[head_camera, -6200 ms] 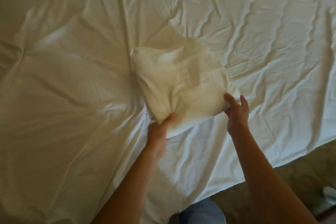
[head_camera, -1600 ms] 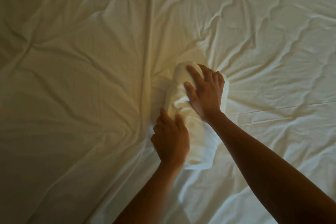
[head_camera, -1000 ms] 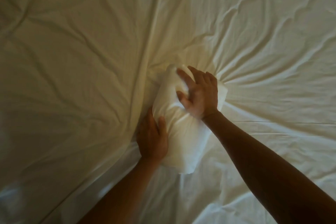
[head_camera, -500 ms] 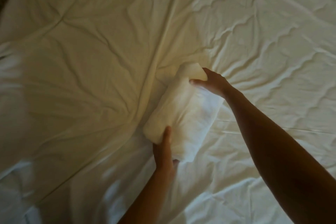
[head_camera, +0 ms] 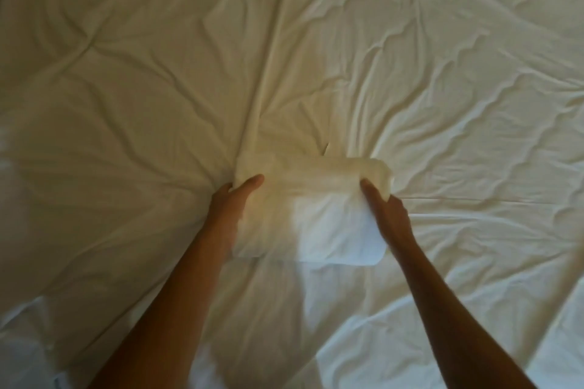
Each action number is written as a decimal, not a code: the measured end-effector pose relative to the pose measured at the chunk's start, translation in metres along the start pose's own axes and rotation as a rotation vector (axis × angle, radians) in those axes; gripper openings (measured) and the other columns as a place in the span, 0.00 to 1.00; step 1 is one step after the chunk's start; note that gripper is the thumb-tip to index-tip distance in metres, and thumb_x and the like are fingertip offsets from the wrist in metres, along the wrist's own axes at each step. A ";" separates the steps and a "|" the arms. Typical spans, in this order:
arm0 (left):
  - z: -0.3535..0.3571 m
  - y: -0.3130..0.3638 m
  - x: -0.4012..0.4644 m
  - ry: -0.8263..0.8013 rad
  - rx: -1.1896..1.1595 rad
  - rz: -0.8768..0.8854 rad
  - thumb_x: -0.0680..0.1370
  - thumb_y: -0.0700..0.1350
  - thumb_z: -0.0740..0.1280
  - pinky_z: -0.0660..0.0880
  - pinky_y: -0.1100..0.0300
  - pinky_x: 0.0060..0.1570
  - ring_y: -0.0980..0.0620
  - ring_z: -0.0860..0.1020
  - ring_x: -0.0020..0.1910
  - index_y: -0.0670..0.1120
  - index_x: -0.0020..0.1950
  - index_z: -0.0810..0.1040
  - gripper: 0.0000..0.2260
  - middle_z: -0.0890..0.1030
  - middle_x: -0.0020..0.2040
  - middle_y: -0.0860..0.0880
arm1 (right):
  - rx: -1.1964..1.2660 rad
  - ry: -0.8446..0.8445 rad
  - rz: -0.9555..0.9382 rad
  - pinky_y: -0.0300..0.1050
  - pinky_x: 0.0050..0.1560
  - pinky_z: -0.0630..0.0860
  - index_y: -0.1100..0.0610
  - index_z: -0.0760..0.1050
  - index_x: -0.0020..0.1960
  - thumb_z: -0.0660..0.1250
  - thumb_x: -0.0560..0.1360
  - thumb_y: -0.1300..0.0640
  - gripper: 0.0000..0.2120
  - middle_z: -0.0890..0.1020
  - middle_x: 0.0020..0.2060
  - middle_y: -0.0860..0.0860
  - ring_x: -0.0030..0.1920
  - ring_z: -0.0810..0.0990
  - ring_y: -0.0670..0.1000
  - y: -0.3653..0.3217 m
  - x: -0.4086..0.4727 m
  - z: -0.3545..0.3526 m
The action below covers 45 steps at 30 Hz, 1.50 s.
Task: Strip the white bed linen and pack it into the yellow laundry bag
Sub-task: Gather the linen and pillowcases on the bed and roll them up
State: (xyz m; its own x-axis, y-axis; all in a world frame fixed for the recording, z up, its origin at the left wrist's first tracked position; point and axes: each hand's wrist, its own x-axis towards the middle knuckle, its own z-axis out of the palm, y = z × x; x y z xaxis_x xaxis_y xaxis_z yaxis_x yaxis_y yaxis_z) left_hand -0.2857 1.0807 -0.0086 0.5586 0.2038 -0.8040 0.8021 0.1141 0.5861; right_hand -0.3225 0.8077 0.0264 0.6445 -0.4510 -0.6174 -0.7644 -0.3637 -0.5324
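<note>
A folded white pillowcase [head_camera: 311, 208] lies flat in the middle of the wrinkled white bed sheet [head_camera: 442, 88], its long side across my view. My left hand [head_camera: 235, 202] grips its left end, thumb on top and fingers tucked under the cloth. My right hand [head_camera: 387, 213] grips the right end the same way, thumb lying along the top. The yellow laundry bag is out of view.
The sheet covers the whole view. A long raised fold [head_camera: 275, 50] runs from the top middle down to the pillowcase. Loose bunched sheet [head_camera: 28, 325] lies at the lower left.
The pillowcase has turned from a slanted lie to level across my view. My right hand slid from its far end to its right end. My left hand shifted to the left end.
</note>
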 end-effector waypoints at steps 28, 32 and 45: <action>0.062 -0.088 -0.094 0.084 -0.729 -0.353 0.48 0.67 0.83 0.75 0.31 0.56 0.39 0.75 0.64 0.59 0.76 0.60 0.60 0.75 0.68 0.46 | -0.953 -0.503 -0.288 0.51 0.69 0.66 0.44 0.65 0.75 0.59 0.54 0.15 0.56 0.69 0.74 0.47 0.74 0.67 0.53 -0.099 0.024 0.028; 0.053 -0.093 -0.101 0.047 -0.710 -0.239 0.56 0.65 0.82 0.80 0.35 0.50 0.43 0.81 0.59 0.57 0.73 0.68 0.49 0.81 0.63 0.48 | -0.770 -0.562 -0.213 0.52 0.65 0.71 0.45 0.72 0.69 0.67 0.55 0.19 0.50 0.78 0.64 0.47 0.63 0.76 0.53 -0.088 0.023 0.023; 0.030 -0.082 -0.047 0.136 -0.133 0.104 0.52 0.68 0.79 0.73 0.48 0.67 0.51 0.75 0.66 0.50 0.76 0.64 0.57 0.75 0.69 0.50 | 0.082 -0.556 -0.002 0.44 0.51 0.76 0.49 0.75 0.61 0.69 0.73 0.37 0.22 0.83 0.54 0.48 0.52 0.82 0.48 -0.001 -0.003 0.045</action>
State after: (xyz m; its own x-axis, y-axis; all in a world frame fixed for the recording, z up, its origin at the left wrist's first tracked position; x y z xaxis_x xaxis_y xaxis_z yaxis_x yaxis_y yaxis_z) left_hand -0.3710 1.0331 -0.0220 0.5958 0.3493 -0.7232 0.7018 0.2114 0.6803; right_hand -0.3227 0.8459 0.0025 0.5741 0.0555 -0.8169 -0.7738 -0.2894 -0.5635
